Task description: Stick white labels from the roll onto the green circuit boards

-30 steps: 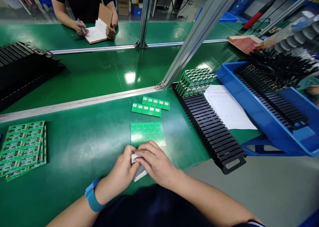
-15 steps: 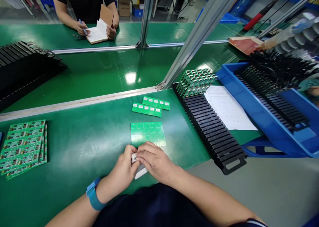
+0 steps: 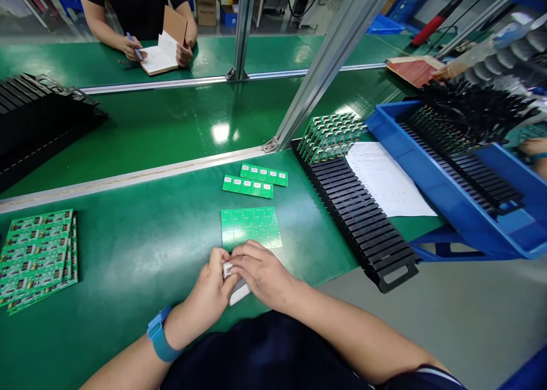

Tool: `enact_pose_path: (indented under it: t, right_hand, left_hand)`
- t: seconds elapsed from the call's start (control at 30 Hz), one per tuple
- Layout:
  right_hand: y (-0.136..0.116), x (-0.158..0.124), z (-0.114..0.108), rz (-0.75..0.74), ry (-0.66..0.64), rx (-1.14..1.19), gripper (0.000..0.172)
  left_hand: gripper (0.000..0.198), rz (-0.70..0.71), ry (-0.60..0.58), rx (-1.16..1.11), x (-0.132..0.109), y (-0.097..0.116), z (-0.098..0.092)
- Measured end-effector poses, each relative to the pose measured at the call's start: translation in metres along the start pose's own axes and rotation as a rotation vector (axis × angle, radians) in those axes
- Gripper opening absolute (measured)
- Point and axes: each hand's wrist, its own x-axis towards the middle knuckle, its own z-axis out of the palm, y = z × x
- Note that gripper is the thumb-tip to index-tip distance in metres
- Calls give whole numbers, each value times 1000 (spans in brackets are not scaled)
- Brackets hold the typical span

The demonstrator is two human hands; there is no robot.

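Close to the table's front edge, my left hand (image 3: 208,290) and my right hand (image 3: 265,277) meet over a white label strip (image 3: 239,293). The left thumb and fingers pinch its upper end, where a small printed patch shows. My right fingers are closed over the same end, hiding most of it. Just beyond the fingertips lies a flat green circuit board panel (image 3: 251,226). Farther back rest two narrow green boards, the nearer board (image 3: 248,186) and the farther board (image 3: 264,174), each with a row of white labels.
Stacked board panels (image 3: 36,259) lie at left. On the right, a black slotted rack (image 3: 363,219) holds upright boards (image 3: 331,136) at its far end. Beside it are a paper sheet (image 3: 391,179) and a blue bin (image 3: 461,207). A metal post (image 3: 320,70) rises beyond. Opposite, a person writes in a notebook (image 3: 160,58).
The whole view has shifted slightly, so the surroundings appear a little farther left. Both hands keep nearly the same hold on the white strip, with only small finger movement.
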Motion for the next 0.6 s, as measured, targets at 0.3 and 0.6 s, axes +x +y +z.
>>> enact_pose_path:
  t: [0.3,0.6]
  right_hand:
    - [-1,-1,0,-49,67,2,18]
    - [0,-3,-4,50,-52,-24,17]
  left_hand:
    - [17,-11,-28,-2,1,1,-3]
    - [19,11,-6,10,-1,1,-4]
